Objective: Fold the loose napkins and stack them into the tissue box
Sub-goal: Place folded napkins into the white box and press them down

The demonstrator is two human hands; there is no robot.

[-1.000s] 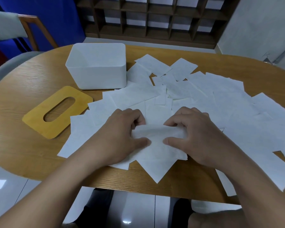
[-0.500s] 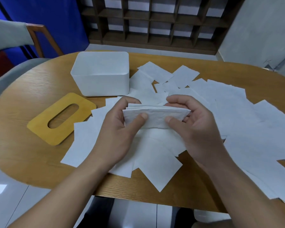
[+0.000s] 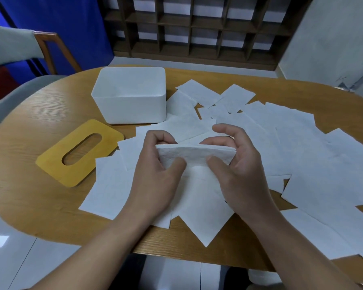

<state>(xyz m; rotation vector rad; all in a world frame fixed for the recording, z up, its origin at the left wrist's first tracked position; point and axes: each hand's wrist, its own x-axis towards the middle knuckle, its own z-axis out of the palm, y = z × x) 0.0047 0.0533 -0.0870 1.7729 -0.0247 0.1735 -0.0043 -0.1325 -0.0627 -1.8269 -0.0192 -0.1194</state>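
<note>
holding a folded napkin [image 3: 194,154] up above the table, the left hand [image 3: 157,174] and the right hand [image 3: 237,170] each pinch one end of it between thumb and curled fingers, with the fold's long edge facing up. the white tissue box [image 3: 130,97] sits open-topped at the far left of the table, well apart from the hands, and whether it holds any napkins yet cannot be told from here. the fold looks loose, so it could spring open if either pinch eases on the way to the box, and a forearm sweeping across could drag the loose napkins [image 3: 291,143] off the near edge. a yellow slotted lid [image 3: 80,152] lies flat just beside the box. the oval wooden table [image 3: 40,195] is strewn with napkins on its right half; behind it stand a dark cubby shelf [image 3: 197,28], a blue wall and a chair [image 3: 29,65].
</note>
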